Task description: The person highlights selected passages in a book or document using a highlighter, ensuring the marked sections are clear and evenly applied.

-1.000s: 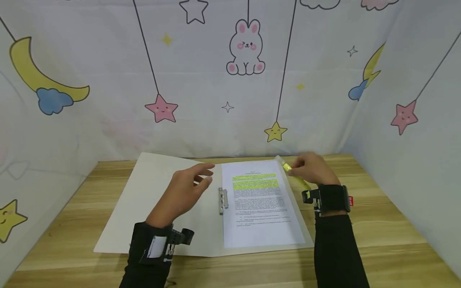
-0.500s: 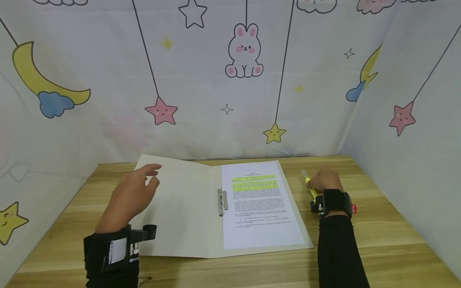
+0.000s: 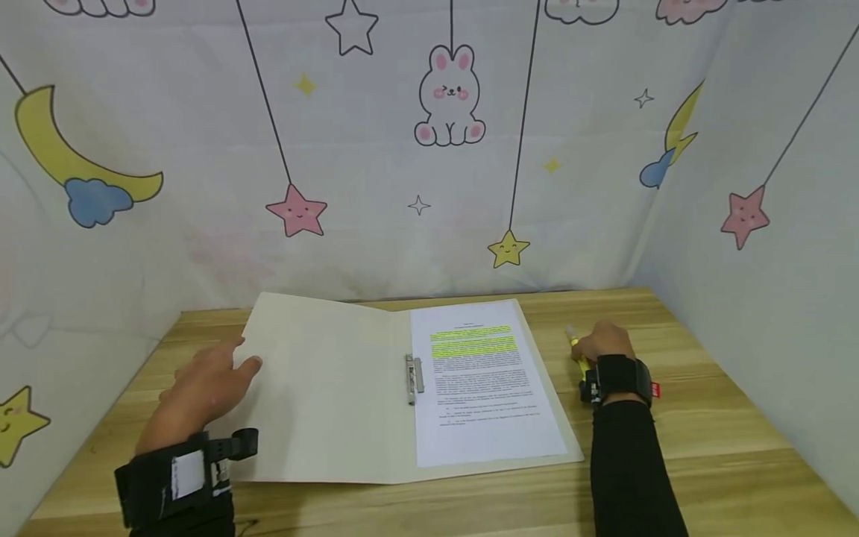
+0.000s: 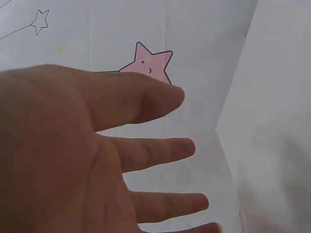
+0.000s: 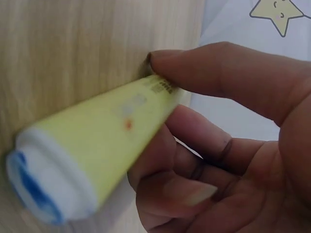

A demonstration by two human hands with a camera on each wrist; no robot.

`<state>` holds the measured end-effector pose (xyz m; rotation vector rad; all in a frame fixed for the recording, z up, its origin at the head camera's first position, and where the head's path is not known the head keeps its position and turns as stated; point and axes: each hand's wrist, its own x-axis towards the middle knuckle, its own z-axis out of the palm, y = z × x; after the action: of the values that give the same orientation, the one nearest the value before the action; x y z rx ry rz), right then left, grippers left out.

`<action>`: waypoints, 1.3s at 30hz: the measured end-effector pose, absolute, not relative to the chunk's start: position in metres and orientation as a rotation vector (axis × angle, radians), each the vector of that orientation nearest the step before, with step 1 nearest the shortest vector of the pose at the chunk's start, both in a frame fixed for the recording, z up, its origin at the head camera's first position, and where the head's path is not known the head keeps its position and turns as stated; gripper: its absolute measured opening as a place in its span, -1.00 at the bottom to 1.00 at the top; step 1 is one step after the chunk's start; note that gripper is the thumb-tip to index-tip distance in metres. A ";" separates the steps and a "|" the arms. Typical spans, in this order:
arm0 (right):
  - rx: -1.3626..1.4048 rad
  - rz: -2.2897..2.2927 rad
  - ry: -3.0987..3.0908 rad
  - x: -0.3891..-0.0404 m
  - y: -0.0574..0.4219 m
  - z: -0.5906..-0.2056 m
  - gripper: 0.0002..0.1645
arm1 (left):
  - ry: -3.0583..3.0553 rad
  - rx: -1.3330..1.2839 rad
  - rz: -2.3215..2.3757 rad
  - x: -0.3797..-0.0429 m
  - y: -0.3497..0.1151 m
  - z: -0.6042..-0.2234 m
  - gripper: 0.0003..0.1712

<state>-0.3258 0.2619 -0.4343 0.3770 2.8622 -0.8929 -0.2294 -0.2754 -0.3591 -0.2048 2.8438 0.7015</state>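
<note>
My left hand (image 3: 208, 380) is at the left edge of an open white folder (image 3: 322, 388), thumb and fingers spread. In the left wrist view its fingers are nearly straight with nothing between them. To the right of the folder, my right hand (image 3: 607, 341) pinches a yellow highlighter (image 5: 107, 136) between thumb and fingers, low over the wooden table. One end of the highlighter is white with a blue patch. A printed sheet (image 3: 490, 440) with yellow-marked lines near its top lies on the folder's right side, next to a metal clip (image 3: 413, 380).
The wooden table (image 3: 711, 418) extends in front of the folder and to both sides. A white cloth wall (image 3: 362, 156) with printed stars, a moon and a rabbit encloses the back and sides.
My left hand has moved left and down, from over the folder's middle to its left edge. The right hand has carried the highlighter right, away from the sheet, and lowered it towards the table.
</note>
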 end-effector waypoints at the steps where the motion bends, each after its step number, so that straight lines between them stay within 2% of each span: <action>1: 0.374 -0.889 2.861 -0.326 0.262 -0.434 -0.69 | 2.825 -0.197 0.703 -0.229 -0.277 -0.359 -0.23; 9: 0.371 -0.948 2.869 -0.325 0.263 -0.422 -0.51 | 2.722 -0.191 0.749 -0.230 -0.284 -0.360 -0.14; 14: 0.227 -0.955 2.861 -0.329 0.248 -0.415 -0.74 | 2.719 -0.147 0.735 -0.229 -0.286 -0.361 -0.09; 18: 0.151 -0.968 2.765 -0.334 0.227 -0.422 -0.74 | 2.741 -0.087 0.741 -0.225 -0.291 -0.357 -0.03; 24: 0.181 -0.969 2.714 -0.335 0.209 -0.431 -0.80 | 2.832 -0.012 0.813 -0.212 -0.288 -0.342 -0.03; 28: 0.181 -1.000 2.698 -0.337 0.208 -0.434 -0.79 | 2.889 0.051 0.863 -0.199 -0.285 -0.331 -0.08; 35: 0.141 -0.999 2.700 -0.343 0.210 -0.441 -0.81 | 2.713 0.457 1.310 -0.182 -0.283 -0.312 -0.34; 39: 0.147 -1.001 2.699 -0.343 0.209 -0.440 -0.81 | 2.534 0.589 1.518 -0.181 -0.273 -0.307 -0.39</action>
<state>-0.3433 0.2094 -0.4401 0.1474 2.6988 -1.0013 -0.1812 -0.2731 -0.3067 0.5890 2.5339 1.5175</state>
